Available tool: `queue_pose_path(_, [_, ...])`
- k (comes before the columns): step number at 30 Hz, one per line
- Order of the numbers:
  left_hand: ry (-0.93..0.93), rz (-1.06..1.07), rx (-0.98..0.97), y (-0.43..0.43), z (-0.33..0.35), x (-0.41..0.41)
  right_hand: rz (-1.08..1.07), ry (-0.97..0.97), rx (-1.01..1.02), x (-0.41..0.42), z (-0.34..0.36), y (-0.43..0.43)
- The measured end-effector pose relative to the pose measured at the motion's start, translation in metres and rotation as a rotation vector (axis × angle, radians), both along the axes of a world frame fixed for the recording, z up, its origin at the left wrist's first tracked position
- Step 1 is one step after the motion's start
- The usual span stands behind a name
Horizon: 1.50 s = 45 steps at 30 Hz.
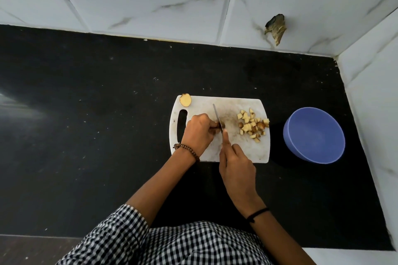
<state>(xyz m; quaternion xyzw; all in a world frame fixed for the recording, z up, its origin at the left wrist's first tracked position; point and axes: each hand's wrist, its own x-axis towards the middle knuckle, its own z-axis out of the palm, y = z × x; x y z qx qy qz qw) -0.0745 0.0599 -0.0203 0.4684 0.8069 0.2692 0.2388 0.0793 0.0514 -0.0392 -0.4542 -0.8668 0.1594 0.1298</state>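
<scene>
A white cutting board [234,104] lies on the black counter. My left hand [197,133] pinches a small brown-skinned potato piece [221,125] at the board's middle. My right hand [237,165] grips a knife [217,117], index finger stretched along its spine, the blade resting on that piece. A pile of several diced potato cubes [253,125] sits on the board's right side. A potato end slice [185,100] lies on the board's far left corner.
An empty blue bowl [314,135] stands on the counter right of the board. White marble-look tiled walls close off the back and right side. A brownish scrap [276,28] sticks to the back wall. The counter's front edge runs near my checked shirt.
</scene>
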Motion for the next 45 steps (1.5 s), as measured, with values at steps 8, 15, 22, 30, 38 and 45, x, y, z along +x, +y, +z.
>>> queue_pose_path(8, [0.035,-0.058,-0.016,0.004,0.004,-0.004,-0.001,-0.015,-0.012,-0.007,-0.001,0.0])
queue_pose_path(15, [0.063,-0.071,-0.041,0.004,0.004,-0.003,-0.02,-0.06,-0.131,-0.028,0.0,0.019])
queue_pose_path(22, [0.045,-0.032,-0.036,0.004,0.007,0.0,-0.003,-0.048,-0.154,-0.02,0.007,0.017])
queue_pose_path(30, [0.014,0.011,-0.009,0.004,0.001,0.001,0.035,-0.107,-0.179,0.013,0.021,-0.006])
queue_pose_path(38, [0.015,0.019,0.032,0.0,0.0,0.003,0.048,-0.222,-0.279,0.024,0.053,-0.001])
queue_pose_path(45, [-0.003,0.005,0.066,-0.001,-0.004,0.002,0.088,-0.356,-0.318,0.024,0.086,0.011])
